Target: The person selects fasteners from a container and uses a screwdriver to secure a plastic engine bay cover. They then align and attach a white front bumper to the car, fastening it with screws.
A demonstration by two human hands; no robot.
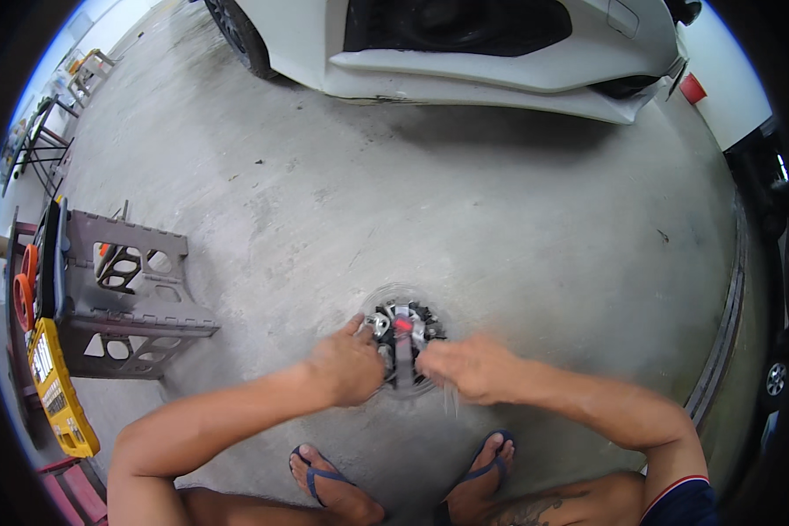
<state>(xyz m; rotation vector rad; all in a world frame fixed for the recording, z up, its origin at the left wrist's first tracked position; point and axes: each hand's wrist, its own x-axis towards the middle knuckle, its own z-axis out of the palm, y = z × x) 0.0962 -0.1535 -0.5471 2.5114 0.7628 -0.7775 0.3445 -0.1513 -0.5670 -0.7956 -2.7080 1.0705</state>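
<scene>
Nearest the person, below both hands, are feet in dark blue flip-flops. The left hand lies against the left side of a round mass of metal and black parts, one finger reaching along its edge; whether it grips or only steadies cannot be told. The right hand is at the right side, fingers curled but blurred, so what it closes on, if anything, cannot be told. The mass sits between the hands, ringed by a clear round rim, with a small red piece on top. It probably handles as stiff and fairly heavy for its size, with smooth metal faces that may slip and loose bits that could shift; the clear rim looks thinner and likelier to crack. A spread hold low on opposite sides, where the hands already are, seems surer than a pinch at the red piece or the rim. Left of the left hand stand a grey folding stool and a yellow case; far beyond both hands is a white car.
</scene>
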